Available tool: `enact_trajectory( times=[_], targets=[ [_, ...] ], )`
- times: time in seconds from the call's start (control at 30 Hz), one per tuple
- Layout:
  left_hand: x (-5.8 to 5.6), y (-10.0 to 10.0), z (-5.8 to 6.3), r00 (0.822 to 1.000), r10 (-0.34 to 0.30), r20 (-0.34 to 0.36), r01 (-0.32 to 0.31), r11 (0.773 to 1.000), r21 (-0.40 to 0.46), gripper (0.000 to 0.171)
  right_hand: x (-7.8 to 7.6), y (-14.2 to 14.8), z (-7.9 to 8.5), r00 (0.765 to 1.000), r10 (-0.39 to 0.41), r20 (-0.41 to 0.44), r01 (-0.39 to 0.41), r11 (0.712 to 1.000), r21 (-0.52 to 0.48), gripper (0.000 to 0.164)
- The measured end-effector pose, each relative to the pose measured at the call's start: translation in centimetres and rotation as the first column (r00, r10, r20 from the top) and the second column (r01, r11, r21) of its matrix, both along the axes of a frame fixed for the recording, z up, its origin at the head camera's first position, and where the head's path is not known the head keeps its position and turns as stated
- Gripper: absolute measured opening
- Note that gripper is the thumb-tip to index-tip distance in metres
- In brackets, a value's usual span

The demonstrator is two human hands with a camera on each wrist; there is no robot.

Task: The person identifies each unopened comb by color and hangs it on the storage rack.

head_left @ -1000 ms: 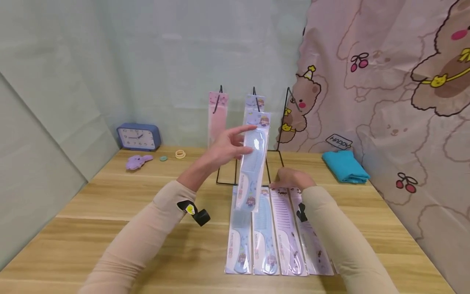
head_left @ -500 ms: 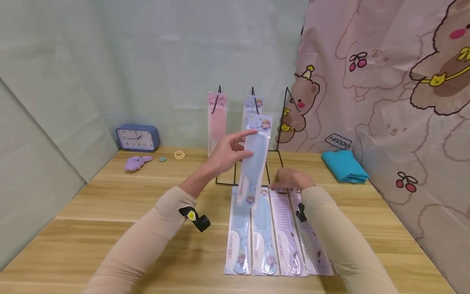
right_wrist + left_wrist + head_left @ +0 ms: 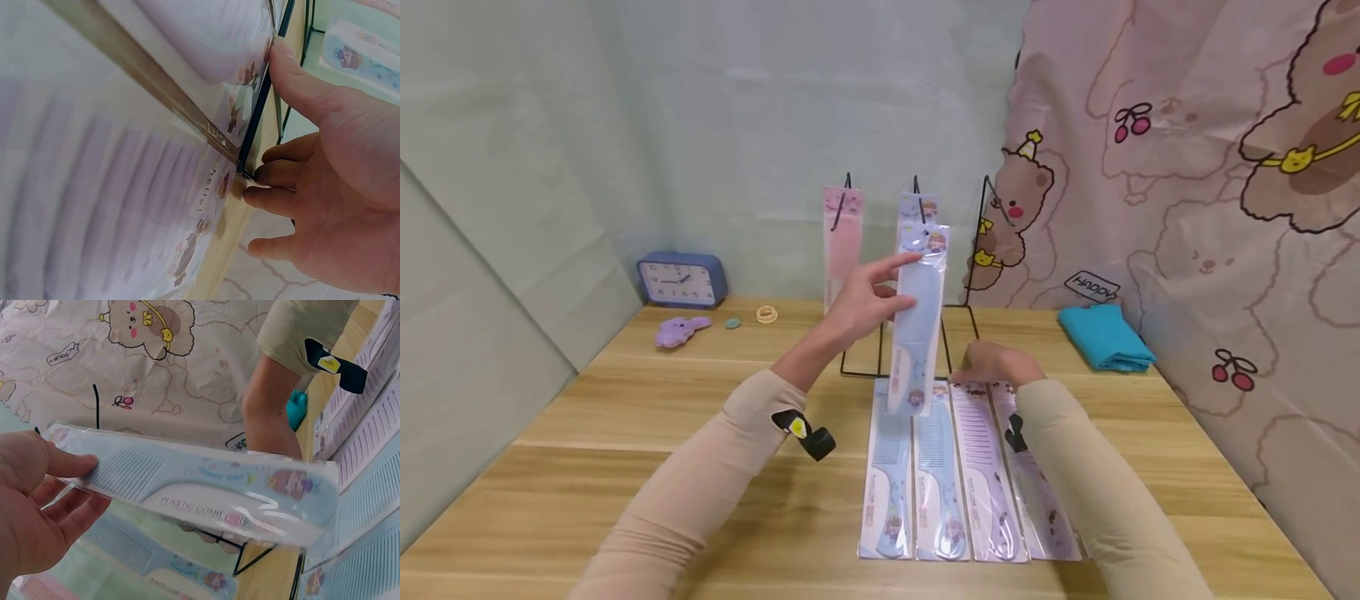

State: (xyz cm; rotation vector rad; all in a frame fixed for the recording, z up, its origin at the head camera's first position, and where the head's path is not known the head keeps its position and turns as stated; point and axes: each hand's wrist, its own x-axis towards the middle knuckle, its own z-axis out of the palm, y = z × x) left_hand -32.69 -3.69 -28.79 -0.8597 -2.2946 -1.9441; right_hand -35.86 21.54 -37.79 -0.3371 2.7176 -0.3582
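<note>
My left hand (image 3: 868,293) pinches a packaged blue comb (image 3: 916,325) between thumb and fingers near its upper part. The package hangs almost upright before the middle hook of a black wire rack (image 3: 955,333), its punched top right by the hook's tip. Behind it, another blue comb package (image 3: 917,202) hangs on that hook. In the left wrist view the held comb (image 3: 206,487) stretches rightward from the thumb. My right hand (image 3: 997,364) holds the rack's front right corner. In the right wrist view the thumb (image 3: 300,78) lies along the black wire (image 3: 257,119), fingertips at the corner.
A pink comb package (image 3: 842,242) hangs on the left hook. Two blue comb packages (image 3: 942,483) and purple ones (image 3: 991,483) lie in a row before the rack. A blue clock (image 3: 681,279), purple hair clip (image 3: 679,331), cream rings (image 3: 767,314) and turquoise cloth (image 3: 1105,337) stand around.
The held comb package dipped a little, then rose and shifted slightly left with my left hand, its top now closer to the middle hook's tip. My right hand has stayed in place.
</note>
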Motion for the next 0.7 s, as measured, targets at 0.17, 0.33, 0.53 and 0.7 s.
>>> enact_trajectory(
  times=[0.17, 0.33, 0.53, 0.7],
  targets=[
    [-1.7, 0.1, -0.2, 0.997, 0.076, -0.03, -0.077, 0.997, -0.033, 0.062, 0.0, -0.1, 0.0, 1.0, 0.006, -0.008, -0.006, 1.0, 0.009, 0.04],
    [-4.1, 0.6, -0.1, 0.991, 0.1, -0.085, -0.108, 0.99, -0.095, 0.07, -0.1, -0.1, 0.0, 1.0, 0.005, -0.004, -0.005, 1.0, 0.015, 0.041],
    [-6.5, 1.3, 0.4, 0.995, 0.076, -0.065, -0.083, 0.991, -0.108, 0.076, -0.2, 0.0, 0.0, 1.0, 0.015, -0.01, -0.014, 1.0, 0.017, 0.042],
    [-7.2, 1.3, 1.0, 0.994, 0.103, -0.031, -0.106, 0.987, -0.125, 0.075, -0.2, 0.0, 0.1, 1.0, 0.016, -0.002, -0.016, 1.0, 0.013, 0.04]
  ],
)
